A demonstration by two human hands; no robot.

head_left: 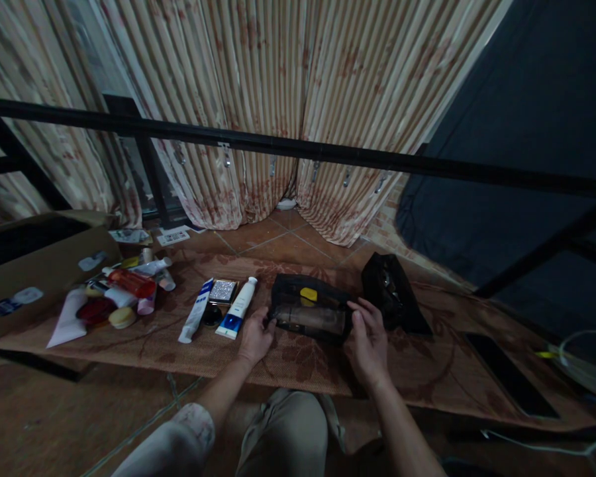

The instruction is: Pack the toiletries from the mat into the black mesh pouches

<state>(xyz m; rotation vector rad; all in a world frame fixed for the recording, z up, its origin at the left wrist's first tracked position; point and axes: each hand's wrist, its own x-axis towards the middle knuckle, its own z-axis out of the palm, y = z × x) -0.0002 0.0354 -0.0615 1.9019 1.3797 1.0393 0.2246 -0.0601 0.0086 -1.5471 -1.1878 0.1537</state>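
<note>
A black see-through mesh pouch (312,326) lies on the cloth-covered bench in front of me, with a yellow patch on it and a pale, roughly cylindrical shape showing through. My left hand (258,336) pinches its left end, fingers closed at the corner. At the opposite end my right hand (367,338) grips the upper right corner between thumb and fingers. Left of the pouch lie a white and blue tube (238,308), another blue and white tube (197,311), a glittery square compact (223,291) and a small round black item (212,315).
A second black bag (390,291) stands right of the pouch, and a dark phone-like slab (510,374) lies farther right. Several cosmetics, including a red bottle (132,281), are heaped by a cardboard box (54,278). A black metal rail (288,142) crosses behind the bench.
</note>
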